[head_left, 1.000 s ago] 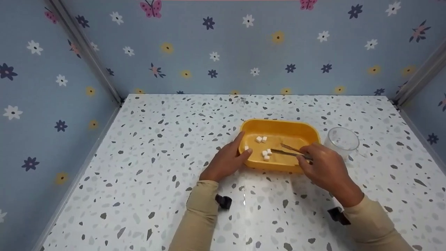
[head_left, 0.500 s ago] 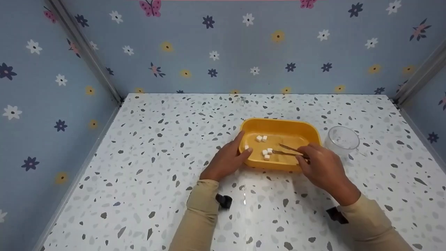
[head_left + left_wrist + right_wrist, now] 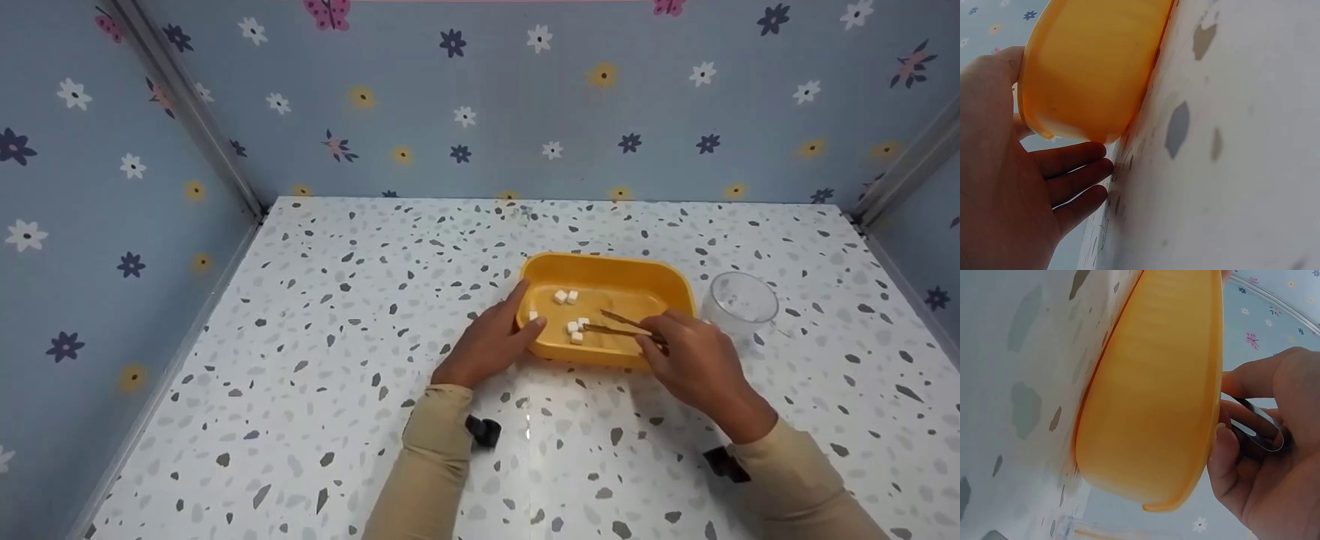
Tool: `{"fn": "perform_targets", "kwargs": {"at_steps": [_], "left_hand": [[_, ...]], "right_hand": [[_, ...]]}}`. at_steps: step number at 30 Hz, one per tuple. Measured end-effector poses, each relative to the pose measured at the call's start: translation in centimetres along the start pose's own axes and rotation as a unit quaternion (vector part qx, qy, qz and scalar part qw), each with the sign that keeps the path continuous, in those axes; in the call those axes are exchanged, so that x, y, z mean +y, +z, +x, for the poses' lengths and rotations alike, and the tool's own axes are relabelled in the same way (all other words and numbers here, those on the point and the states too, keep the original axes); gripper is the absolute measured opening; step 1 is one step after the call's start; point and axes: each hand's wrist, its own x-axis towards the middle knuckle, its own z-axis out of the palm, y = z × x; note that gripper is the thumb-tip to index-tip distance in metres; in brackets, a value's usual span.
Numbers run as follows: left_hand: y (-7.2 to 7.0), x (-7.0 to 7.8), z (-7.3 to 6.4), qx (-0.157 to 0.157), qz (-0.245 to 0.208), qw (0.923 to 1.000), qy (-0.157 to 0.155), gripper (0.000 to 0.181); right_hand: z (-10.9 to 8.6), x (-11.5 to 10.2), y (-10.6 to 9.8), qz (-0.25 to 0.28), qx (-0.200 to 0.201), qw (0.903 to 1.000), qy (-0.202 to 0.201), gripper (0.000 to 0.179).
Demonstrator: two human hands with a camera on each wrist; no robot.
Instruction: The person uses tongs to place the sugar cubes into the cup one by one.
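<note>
A yellow tray [image 3: 615, 264] with several small white cubes [image 3: 577, 337] in it rests on the speckled table. At its left end my left hand [image 3: 487, 341] grips the rim, thumb over the edge and the other fingers along the outer wall [image 3: 1089, 73]. My right hand [image 3: 697, 360] holds small metal tongs [image 3: 626, 331] over the tray's right part. Their two arms stand apart, the nearer tip right at a cube of the front cluster. In the right wrist view the bent end of the tongs [image 3: 1272, 444] shows between thumb and fingers.
A clear glass cup [image 3: 742, 304] with a handle stands just right of the tray, close to my right hand. Two more cubes [image 3: 566, 298] lie farther back in the tray, and one [image 3: 533, 316] by my left thumb. Flower-patterned walls [image 3: 480, 97] enclose the table.
My right hand and the tongs have shifted slightly left over the tray, and the tongs' arms stand a little closer together. The left hand keeps its hold; the camera view has moved slightly.
</note>
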Motion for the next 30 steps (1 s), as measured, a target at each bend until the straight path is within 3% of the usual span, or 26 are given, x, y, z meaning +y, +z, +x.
{"fn": "perform_targets", "kwargs": {"at_steps": [8,30], "left_hand": [[0.1,-0.1,0.1,0.003,0.002,1.0,-0.005,0.079],[0.3,-0.2,0.1,0.002,-0.002,1.0,-0.002,0.08]], "right_hand": [[0.1,0.0,0.5,-0.016,0.009,0.9995,-0.024,0.014],[-0.2,-0.1,1.3,-0.006,0.039,0.9986,-0.034,0.009]]}}
